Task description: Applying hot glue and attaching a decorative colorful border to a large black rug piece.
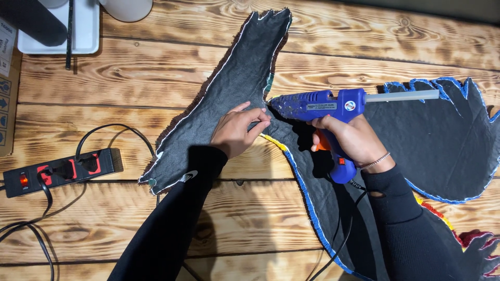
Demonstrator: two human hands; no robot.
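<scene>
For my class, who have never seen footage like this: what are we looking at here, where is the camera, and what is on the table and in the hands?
There is no machine here, only a person working with two bare hands. The single picture comes from a camera worn on the person's head, looking down over both black-sleeved arms.

The surface is a wooden plank table. On it lies a large dark fabric cut-out with jagged shapes and blue, yellow and red edging.

The right hand grips a blue glue gun, with a pale glue stick poking out of its back. Its nozzle meets the fabric edge, where the left hand presses the cloth down.

At the left lies a black power strip with cables, and a white tray sits at the top corner.
</scene>
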